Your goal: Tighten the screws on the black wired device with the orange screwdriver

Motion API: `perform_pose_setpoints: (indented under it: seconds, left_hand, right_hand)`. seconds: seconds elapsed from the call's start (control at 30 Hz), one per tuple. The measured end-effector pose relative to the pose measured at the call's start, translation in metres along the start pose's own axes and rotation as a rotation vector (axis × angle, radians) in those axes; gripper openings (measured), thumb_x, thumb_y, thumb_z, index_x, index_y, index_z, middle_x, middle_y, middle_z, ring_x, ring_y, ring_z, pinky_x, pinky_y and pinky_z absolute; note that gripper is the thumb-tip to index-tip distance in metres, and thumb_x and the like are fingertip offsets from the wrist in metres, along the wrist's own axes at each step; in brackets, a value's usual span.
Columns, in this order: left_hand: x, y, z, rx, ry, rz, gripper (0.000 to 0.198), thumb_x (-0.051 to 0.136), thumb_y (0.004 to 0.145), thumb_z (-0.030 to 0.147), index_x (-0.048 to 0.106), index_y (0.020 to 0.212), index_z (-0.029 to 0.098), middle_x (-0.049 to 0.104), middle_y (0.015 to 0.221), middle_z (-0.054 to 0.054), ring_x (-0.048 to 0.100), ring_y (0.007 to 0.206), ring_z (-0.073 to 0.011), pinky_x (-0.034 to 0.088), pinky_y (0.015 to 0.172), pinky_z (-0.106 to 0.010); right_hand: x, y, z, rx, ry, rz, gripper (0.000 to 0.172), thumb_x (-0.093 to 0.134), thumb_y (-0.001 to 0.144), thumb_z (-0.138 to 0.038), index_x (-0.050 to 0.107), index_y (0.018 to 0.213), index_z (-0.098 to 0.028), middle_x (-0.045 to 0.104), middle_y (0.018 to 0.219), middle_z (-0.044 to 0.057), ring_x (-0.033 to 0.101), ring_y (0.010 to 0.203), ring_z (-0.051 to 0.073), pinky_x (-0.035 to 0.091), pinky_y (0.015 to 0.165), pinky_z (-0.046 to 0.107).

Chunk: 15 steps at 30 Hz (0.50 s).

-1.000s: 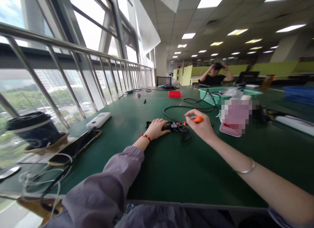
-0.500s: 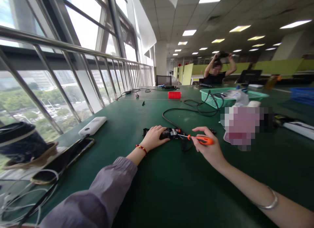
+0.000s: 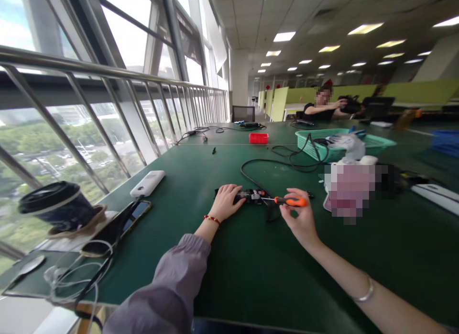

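Note:
A small black device [image 3: 251,196] with a black cable lies on the green table [image 3: 258,267]. My left hand [image 3: 228,202] rests on its left end, fingers curled over it and pressing it down. My right hand [image 3: 301,220] pinches an orange-handled screwdriver [image 3: 291,201] lying almost level, its thin metal tip touching the device's middle. A red bead bracelet sits on my left wrist and a silver bangle on my right forearm.
A white power bank [image 3: 147,183], a phone [image 3: 118,223], a dark cup [image 3: 57,207] and white cables lie at the left by the railing. A red box [image 3: 258,138] and a green basket [image 3: 337,143] stand farther back. A blurred pink object [image 3: 351,190] is at the right. A person [image 3: 322,109] sits at the far end.
The screwdriver has dropped from a raised tilt to nearly level, its tip on the device. My left hand stays on the device. The far person has lowered their arms.

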State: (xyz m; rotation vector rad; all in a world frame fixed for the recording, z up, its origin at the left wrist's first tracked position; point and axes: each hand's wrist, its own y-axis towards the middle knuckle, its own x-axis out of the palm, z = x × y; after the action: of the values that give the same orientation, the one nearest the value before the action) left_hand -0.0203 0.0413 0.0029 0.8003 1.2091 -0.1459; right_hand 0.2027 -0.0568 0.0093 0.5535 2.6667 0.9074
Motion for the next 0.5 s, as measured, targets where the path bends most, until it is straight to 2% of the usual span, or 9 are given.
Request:
perform_pose_setpoints:
  seconds: [0.07,0.17,0.23,0.33,0.4,0.5]
  left_hand:
    - [0.0014,-0.0010,0.0000,-0.001,0.008,-0.003,0.044,0.048,0.089,0.044,0.054,0.125,0.019,0.058,0.115,-0.008,0.049,0.110,-0.0244,0.036,0.100,-0.040]
    - [0.0028,-0.0012,0.0003,0.015,0.025,-0.007,0.041,0.047,0.089,0.043,0.055,0.124,0.021,0.059,0.115,-0.007,0.050,0.108,-0.0240,0.038,0.098,-0.040]
    - [0.0029,-0.0009,0.0005,0.026,0.035,-0.013,0.041,0.046,0.090,0.042,0.054,0.125,0.022,0.059,0.115,-0.007,0.050,0.108,-0.0237,0.039,0.097,-0.040]
    - [0.0026,-0.0007,0.0008,0.035,0.049,-0.024,0.042,0.046,0.091,0.041,0.053,0.127,0.021,0.059,0.116,-0.007,0.051,0.107,-0.0232,0.040,0.096,-0.039]
    - [0.0023,-0.0009,0.0012,0.037,0.058,-0.028,0.042,0.045,0.091,0.042,0.053,0.127,0.021,0.059,0.116,-0.007,0.051,0.107,-0.0232,0.040,0.096,-0.039]
    - [0.0018,-0.0015,0.0020,0.035,0.067,-0.027,0.041,0.040,0.093,0.043,0.054,0.126,0.022,0.060,0.116,-0.007,0.051,0.107,-0.0225,0.040,0.096,-0.039]
  right_hand:
    - [-0.0016,0.0015,0.0021,0.034,0.012,-0.025,0.033,0.061,0.077,-0.035,0.050,0.105,-0.022,0.054,0.075,-0.002,0.054,0.061,0.013,0.046,0.058,0.027]
    - [-0.0048,0.0032,0.0027,0.089,-0.024,-0.084,0.020,0.056,0.080,-0.040,0.057,0.085,-0.021,0.056,0.072,0.000,0.058,0.064,0.014,0.046,0.060,0.027]
    - [-0.0052,0.0040,0.0023,0.079,0.000,-0.070,0.022,0.057,0.078,-0.039,0.056,0.091,-0.021,0.055,0.072,-0.001,0.056,0.060,0.013,0.046,0.056,0.027]
    - [-0.0035,0.0046,0.0016,0.009,0.051,-0.024,0.039,0.062,0.072,-0.035,0.048,0.107,-0.022,0.057,0.081,0.000,0.056,0.061,0.013,0.046,0.054,0.026]
    - [-0.0028,0.0042,0.0004,-0.011,0.027,-0.007,0.044,0.064,0.072,-0.037,0.047,0.109,-0.022,0.056,0.079,-0.001,0.056,0.061,0.013,0.046,0.056,0.026]
    - [-0.0036,0.0027,-0.0018,0.016,-0.053,-0.045,0.026,0.058,0.078,-0.042,0.055,0.092,-0.021,0.058,0.074,0.000,0.057,0.064,0.013,0.046,0.062,0.027]
